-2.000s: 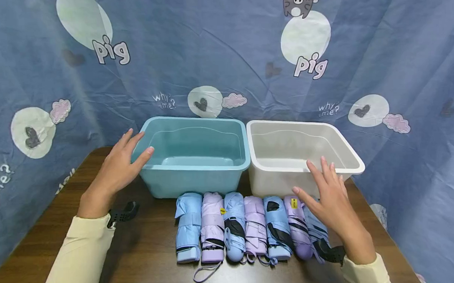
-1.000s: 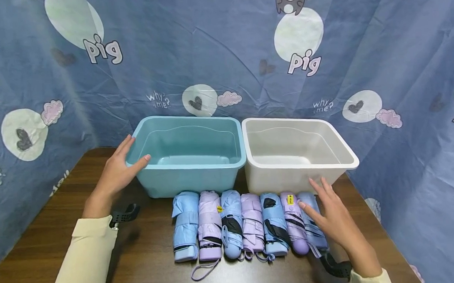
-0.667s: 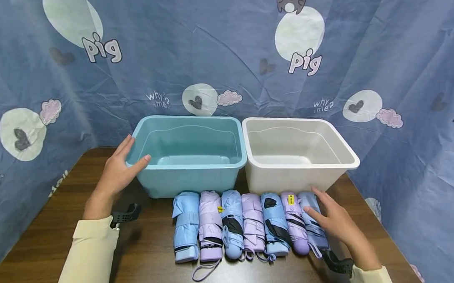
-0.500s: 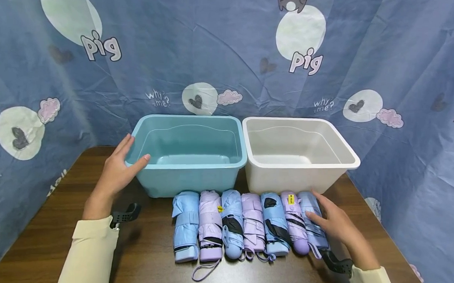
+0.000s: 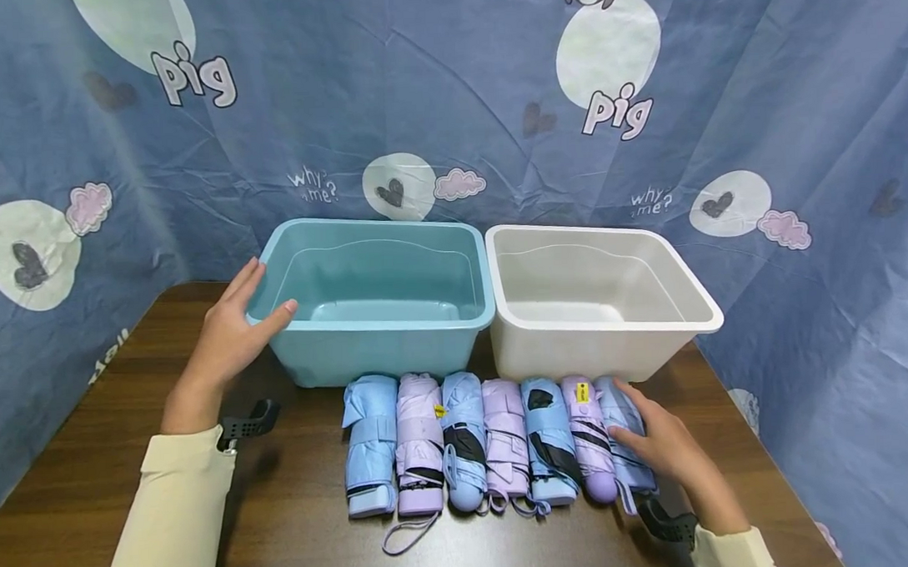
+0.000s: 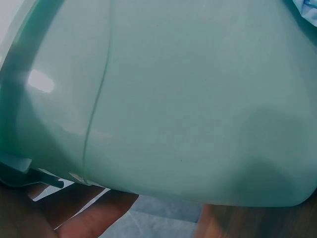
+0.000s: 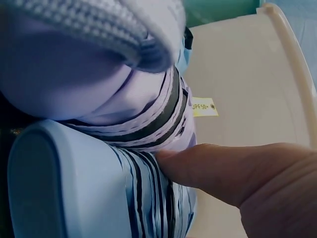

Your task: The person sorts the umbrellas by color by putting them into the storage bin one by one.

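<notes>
Folded umbrellas lie side by side in front of two bins, blue and purple ones alternating. At the row's right end, my right hand [image 5: 666, 443] grips a blue umbrella [image 5: 635, 475]. Its thumb [image 7: 198, 166] presses where that umbrella meets the neighbouring purple umbrella [image 5: 591, 454]; the other fingertips are mostly hidden beyond the blue one. My left hand [image 5: 226, 337] rests at the near left corner of the teal bin [image 5: 374, 353], thumb at the rim and fingers straight along the outside. In the left wrist view, the bin's wall [image 6: 188, 99] fills most of the frame.
A white bin [image 5: 576, 350] stands right beside the teal one, both with open tops. The wooden table [image 5: 305, 522] reaches toward me, and a patterned blue cloth [image 5: 447, 83] hangs behind. A wrist strap [image 5: 410, 535] loops out from the second umbrella from the left.
My right hand has come down from in front of the white bin onto the rightmost blue umbrella. The left hand has settled against the teal bin. The head view has tilted slightly downward.
</notes>
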`<state>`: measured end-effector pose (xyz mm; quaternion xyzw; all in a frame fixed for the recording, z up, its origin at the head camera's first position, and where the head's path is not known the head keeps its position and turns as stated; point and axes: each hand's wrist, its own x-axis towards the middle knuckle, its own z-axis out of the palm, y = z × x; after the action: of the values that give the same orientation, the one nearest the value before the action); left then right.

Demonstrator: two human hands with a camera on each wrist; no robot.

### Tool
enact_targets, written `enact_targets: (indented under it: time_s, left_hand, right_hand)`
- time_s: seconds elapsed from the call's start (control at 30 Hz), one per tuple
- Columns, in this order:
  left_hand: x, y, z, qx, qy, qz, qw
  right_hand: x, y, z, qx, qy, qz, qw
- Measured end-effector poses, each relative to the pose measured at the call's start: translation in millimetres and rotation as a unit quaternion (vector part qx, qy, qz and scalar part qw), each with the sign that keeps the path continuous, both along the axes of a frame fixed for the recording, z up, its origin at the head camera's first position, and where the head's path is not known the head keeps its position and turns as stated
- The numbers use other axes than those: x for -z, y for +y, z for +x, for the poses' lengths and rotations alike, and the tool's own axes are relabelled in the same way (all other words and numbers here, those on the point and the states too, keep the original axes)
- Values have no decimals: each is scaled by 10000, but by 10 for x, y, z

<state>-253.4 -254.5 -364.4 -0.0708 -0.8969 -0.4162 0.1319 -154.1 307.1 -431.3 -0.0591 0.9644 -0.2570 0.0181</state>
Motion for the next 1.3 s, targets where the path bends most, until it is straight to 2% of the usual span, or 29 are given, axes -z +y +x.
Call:
enact_targets:
  time_s: [0.27,0.47,0.63,0.8,0.93,1.13,1.3]
  left_hand:
    - [-7,-3,18,-9,-100,-11,9999]
    - [23,-21,29,-1,-122,32,9999]
    - [34,-17,29,-11,-21,108,9999]
    - [21,-6,10,-26,15,132,9999]
    - [18,8,13,-62,2,136,9999]
    - [2,24,4,-77,122,142,9998]
    - [10,8,16,-96,77,169,9998]
  right_hand:
    - [11,-17,-36,-128,76,-73,9999]
    - [3,-32,-61,91,-455,-66,9989]
    - [-3,-47,-63,288,-483,46,9984]
    - [-31,-63,-62,594,-702,72,9957]
    - [-41,-39,-56,571,-598,81,9965]
    - [-35,38,-34,551,-489,-256,9970]
    - [-47,89,-6,572,-762,-718,9929]
